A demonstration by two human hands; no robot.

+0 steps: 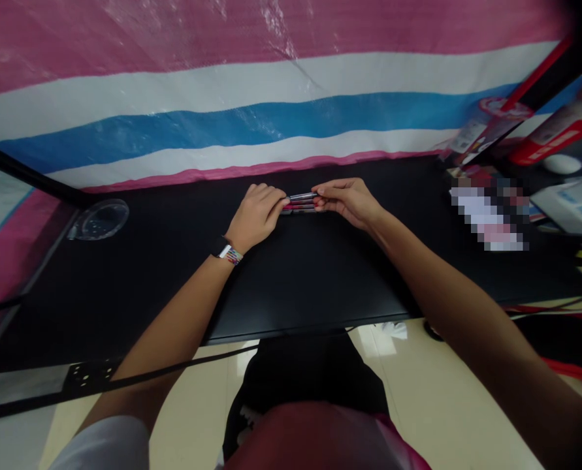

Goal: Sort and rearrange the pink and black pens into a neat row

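Note:
Several slim pens, some with pink or red parts, lie side by side between my two hands near the back of the black table. My left hand has its fingers closed on their left ends, and a banded watch is on that wrist. At the right ends, my right hand pinches the same bundle between thumb and fingers. The fingers cover both ends of the pens, so their tips are hidden.
On the black table, a clear round plastic lid lies at left. At right are a pixelated item, a clear container, a red bottle and a white box. A striped sheet hangs behind.

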